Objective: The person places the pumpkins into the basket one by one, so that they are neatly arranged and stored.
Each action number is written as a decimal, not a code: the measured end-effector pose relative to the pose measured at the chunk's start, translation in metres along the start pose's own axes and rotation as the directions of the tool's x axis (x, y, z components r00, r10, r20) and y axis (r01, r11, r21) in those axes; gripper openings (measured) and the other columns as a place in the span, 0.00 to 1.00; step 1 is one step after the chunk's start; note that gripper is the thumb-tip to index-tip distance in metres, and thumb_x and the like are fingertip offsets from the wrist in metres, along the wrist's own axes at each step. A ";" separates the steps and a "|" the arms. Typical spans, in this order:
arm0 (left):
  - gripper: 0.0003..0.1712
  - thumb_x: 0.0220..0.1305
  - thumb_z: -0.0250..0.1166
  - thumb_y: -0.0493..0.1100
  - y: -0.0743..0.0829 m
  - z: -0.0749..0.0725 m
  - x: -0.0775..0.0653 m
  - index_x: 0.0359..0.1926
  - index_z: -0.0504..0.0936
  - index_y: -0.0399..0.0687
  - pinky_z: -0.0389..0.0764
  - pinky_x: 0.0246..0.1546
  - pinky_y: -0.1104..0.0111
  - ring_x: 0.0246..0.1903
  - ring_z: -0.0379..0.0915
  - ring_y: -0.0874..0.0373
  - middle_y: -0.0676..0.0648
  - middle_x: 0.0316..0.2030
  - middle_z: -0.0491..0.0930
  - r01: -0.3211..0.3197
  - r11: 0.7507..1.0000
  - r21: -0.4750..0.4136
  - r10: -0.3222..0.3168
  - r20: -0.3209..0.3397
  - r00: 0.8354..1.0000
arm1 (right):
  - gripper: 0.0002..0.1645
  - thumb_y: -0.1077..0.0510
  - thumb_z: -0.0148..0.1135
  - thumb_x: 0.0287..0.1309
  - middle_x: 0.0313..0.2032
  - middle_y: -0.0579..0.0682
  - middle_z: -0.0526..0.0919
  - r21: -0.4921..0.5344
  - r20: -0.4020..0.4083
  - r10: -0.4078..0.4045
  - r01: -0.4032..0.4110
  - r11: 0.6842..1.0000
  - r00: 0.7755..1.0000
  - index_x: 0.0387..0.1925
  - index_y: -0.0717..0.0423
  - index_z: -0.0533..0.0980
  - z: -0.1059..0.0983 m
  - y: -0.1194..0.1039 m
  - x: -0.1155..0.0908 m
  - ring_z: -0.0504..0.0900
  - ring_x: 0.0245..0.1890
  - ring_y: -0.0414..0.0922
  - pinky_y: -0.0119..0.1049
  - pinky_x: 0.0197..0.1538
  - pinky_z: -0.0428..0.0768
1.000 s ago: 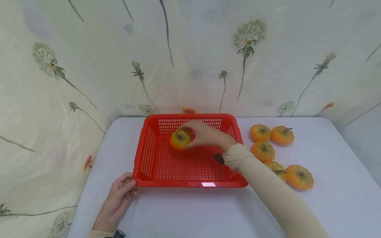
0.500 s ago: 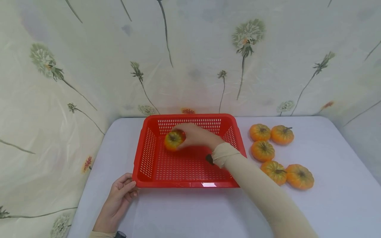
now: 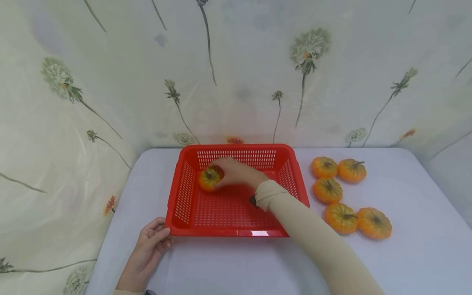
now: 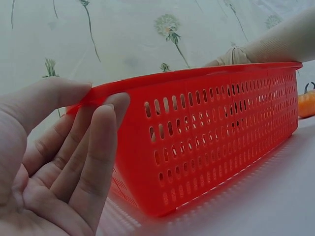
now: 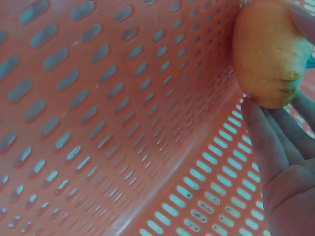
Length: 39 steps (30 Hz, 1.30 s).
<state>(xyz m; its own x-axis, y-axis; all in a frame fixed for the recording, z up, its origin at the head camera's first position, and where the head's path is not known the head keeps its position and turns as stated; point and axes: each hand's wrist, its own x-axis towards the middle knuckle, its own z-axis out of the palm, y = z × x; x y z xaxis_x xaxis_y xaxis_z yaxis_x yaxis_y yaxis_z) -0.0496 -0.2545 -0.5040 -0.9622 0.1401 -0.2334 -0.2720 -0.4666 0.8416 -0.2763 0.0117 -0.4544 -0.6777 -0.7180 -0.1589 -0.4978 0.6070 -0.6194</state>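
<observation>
One corner of the red basket [image 3: 228, 232], the near left one, pinched in the left hand [image 3: 147, 248]: thumb on top of the rim, fingers curled underneath, closed down to about the rim's thickness, presumably for steadying. Next to the right, inside the basket, close to its left wall and toward the far side, the held pumpkin [image 3: 208, 180], orange with a greenish top, stem up. Gripped from its right by the right hand [image 3: 236, 172], thumb to the near side, fingers round the far side, spread only as wide as the pumpkin itself. Resting on the basket floor or held just above it: impossible to tell. Further right, a beige sleeve [image 3: 306, 233] across the near rim.

Beyond the basket, on the white desk [image 3: 420, 196], five more: back-left pumpkin [image 3: 324, 167], with middle pumpkin [image 3: 327, 190] just in front; then front-left pumpkin [image 3: 341, 218], back-right pumpkin [image 3: 352, 171] and, farthest right, front-right pumpkin [image 3: 374, 223].

Progress, as a judgement: early. Only one pumpkin seen within the basket walls, some floor hidden behind the arm; release not yet done; five outside, untouched by either hand.
</observation>
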 end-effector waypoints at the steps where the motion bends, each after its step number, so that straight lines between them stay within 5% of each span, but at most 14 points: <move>1: 0.14 0.76 0.55 0.32 0.000 0.000 0.000 0.45 0.84 0.55 0.83 0.34 0.78 0.31 0.81 0.66 0.56 0.39 0.87 0.004 1.000 0.005 -0.004 -0.007 1.000 | 0.40 0.46 0.78 0.55 0.63 0.46 0.80 0.000 0.000 0.001 -0.001 1.000 1.000 0.68 0.47 0.74 0.001 0.000 0.001 0.76 0.64 0.45 0.44 0.69 0.77; 39: 0.13 0.76 0.56 0.34 -0.004 -0.001 0.000 0.47 0.83 0.55 0.81 0.35 0.78 0.33 0.81 0.66 0.57 0.40 0.87 0.011 1.000 0.009 -0.011 -0.019 1.000 | 0.42 0.46 0.78 0.55 0.65 0.47 0.78 -0.006 -0.010 0.010 -0.010 1.000 1.000 0.69 0.48 0.73 0.003 -0.007 -0.001 0.75 0.66 0.45 0.45 0.70 0.76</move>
<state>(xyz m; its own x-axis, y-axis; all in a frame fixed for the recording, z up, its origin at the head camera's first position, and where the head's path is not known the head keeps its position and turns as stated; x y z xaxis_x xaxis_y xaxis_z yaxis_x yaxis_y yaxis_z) -0.0487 -0.2533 -0.5083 -0.9591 0.1291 -0.2518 -0.2829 -0.4572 0.8432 -0.2704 0.0069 -0.4526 -0.6880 -0.7085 -0.1574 -0.4940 0.6160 -0.6136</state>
